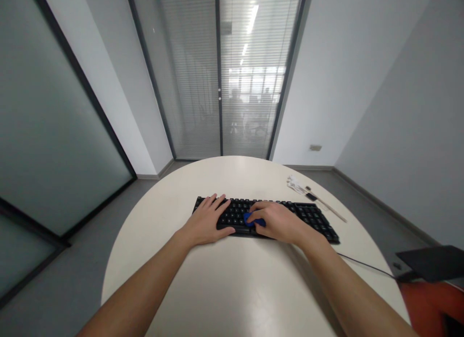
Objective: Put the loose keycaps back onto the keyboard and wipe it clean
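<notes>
A black keyboard (pixel 239 212) lies flat across the round table. My left hand (pixel 208 221) rests on its left end, fingers spread over the keys and thumb along the front edge. My right hand (pixel 277 221) is closed around a small dark-blue piece (pixel 248 218), pressed against the keys near the keyboard's middle. The fingers cover much of that blue piece, and whether it is cloth or something else I cannot tell. To the right of my right hand, the number pad (pixel 314 220) shows uncovered.
The table (pixel 232 177) is cream-white and round. At its right back lie a thin wooden stick (pixel 331 209), a small black piece (pixel 311 197) and crumpled white scraps (pixel 295 184). A black cable (pixel 366 265) runs over the right edge, near a red seat (pixel 431 303).
</notes>
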`<state>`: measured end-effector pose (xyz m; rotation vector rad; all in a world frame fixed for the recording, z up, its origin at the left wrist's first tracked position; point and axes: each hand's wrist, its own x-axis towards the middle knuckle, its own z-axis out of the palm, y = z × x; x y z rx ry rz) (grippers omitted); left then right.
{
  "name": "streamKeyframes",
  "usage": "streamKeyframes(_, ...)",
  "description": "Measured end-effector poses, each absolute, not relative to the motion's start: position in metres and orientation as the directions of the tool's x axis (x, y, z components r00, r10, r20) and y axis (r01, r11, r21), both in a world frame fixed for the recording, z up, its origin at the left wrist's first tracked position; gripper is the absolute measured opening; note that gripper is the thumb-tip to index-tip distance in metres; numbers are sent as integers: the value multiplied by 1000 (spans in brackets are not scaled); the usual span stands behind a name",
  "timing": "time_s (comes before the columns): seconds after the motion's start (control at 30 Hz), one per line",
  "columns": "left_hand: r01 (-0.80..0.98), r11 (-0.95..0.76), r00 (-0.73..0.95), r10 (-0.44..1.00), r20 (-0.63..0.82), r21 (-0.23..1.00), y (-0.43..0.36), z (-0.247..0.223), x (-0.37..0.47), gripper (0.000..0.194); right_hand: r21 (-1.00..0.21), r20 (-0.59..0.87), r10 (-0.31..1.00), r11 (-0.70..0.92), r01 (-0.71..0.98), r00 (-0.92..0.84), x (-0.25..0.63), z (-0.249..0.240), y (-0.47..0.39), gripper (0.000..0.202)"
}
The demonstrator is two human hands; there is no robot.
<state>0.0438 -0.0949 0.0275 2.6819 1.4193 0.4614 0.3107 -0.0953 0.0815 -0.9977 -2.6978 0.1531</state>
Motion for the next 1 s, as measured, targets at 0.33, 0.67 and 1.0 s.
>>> streamKeyframes(0.33, 798, -573, 533, 816, 224, 187, -95, 29, 45, 90, -129, 337, 666, 733, 668, -665, 308, 66, -95, 30)
streamKeyframes(0.67, 803, -569, 534, 818, 213, 176, -94, 28, 44, 90, -195, 234, 618, 786, 587, -750, 309, 80, -96, 30)
streamKeyframes(1.0, 804, -570, 533, 818, 217, 169, -94, 27, 43, 89, -195, 214, 614, 789, 583, -760, 318, 79, -95, 27)
